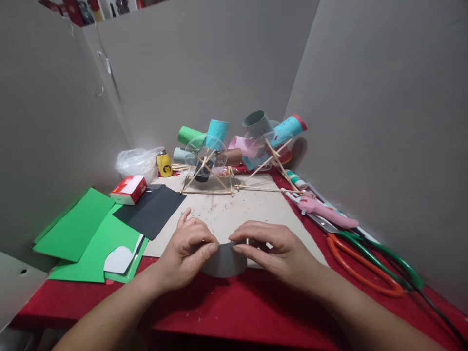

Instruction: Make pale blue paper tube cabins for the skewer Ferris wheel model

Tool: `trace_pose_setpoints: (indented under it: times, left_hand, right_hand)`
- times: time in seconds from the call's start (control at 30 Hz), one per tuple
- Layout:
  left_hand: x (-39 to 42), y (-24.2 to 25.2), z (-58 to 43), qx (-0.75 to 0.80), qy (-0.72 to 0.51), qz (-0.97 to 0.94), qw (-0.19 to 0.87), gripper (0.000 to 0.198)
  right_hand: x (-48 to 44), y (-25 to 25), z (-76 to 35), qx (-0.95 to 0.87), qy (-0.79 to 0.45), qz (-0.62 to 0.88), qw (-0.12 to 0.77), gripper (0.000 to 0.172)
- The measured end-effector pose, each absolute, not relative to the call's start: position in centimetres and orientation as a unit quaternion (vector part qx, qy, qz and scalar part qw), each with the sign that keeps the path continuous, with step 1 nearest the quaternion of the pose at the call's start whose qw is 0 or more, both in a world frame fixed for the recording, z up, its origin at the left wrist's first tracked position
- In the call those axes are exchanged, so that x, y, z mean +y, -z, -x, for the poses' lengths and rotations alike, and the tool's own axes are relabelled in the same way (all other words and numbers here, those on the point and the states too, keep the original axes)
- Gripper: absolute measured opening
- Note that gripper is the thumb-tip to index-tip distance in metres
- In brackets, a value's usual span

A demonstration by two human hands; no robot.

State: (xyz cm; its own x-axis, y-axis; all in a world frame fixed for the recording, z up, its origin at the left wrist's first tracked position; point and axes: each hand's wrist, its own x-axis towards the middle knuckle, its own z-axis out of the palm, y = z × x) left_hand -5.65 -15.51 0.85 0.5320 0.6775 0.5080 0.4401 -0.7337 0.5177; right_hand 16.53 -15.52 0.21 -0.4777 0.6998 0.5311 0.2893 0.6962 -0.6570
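Note:
A curved piece of dark grey paper [225, 263] hangs between my two hands over the front of the table. My left hand [190, 247] pinches its upper left edge between thumb and index finger, the little finger raised. The upper right edge is pinched by my right hand [272, 246], with the fingers bent over the thumb. Behind my hands lies a beige board [226, 214] with small scraps on it. Toward the back of the board stand wheel-like models: paper tubes [218, 134] around clear discs, held on wooden stick frames [206, 191].
On the left lie green sheets [73, 229], a black sheet [151, 209], a red and white box [128, 189], a plastic bag [139, 163] and a yellow container [164, 163]. At right are a pink glue gun [325, 213] and large scissors [365, 268] on red cloth [204, 317]. Grey walls enclose the table.

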Motion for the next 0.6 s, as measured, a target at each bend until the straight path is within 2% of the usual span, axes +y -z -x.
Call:
trace_pose_setpoints:
  times: [0.27,0.47,0.6]
  left_hand:
    - [-15.93,-0.7,5.28,0.315,-0.372,-0.868,0.097,0.003]
    - [-15.88,-0.49,5.17,0.307,-0.361,-0.874,0.112,0.011]
    - [-15.91,-0.38,5.12,0.295,-0.343,-0.884,0.122,0.012]
  right_hand:
    - [-15.56,-0.16,-16.12,-0.824,-0.276,0.301,0.394,0.011]
    - [-15.59,0.09,-16.02,-0.833,-0.273,0.284,0.388,0.009]
    - [-15.47,0.19,-15.83,-0.851,-0.268,0.271,0.362,0.015]
